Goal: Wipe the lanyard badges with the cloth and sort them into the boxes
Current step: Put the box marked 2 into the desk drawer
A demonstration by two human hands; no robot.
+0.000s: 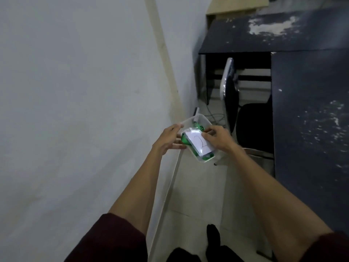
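Held in mid-air, the box (205, 121) is gripped at its left rim by the left hand (168, 140), thumb above and fingers beneath, while the right hand (219, 138) pinches the badge (198, 143) lying atop it, with the wall (75, 91) close left of the box and the chair (253, 125) just right.

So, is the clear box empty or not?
Not empty: the clear box holds green lanyards, with a white card marked 2 on top.

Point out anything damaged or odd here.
The dark desk top looks worn: white scuffed patches speckle it, and the farther desk has a larger pale patch. The clear box of green lanyards is tilted, held in the air by the left hand and right hand. Nothing has spilled.
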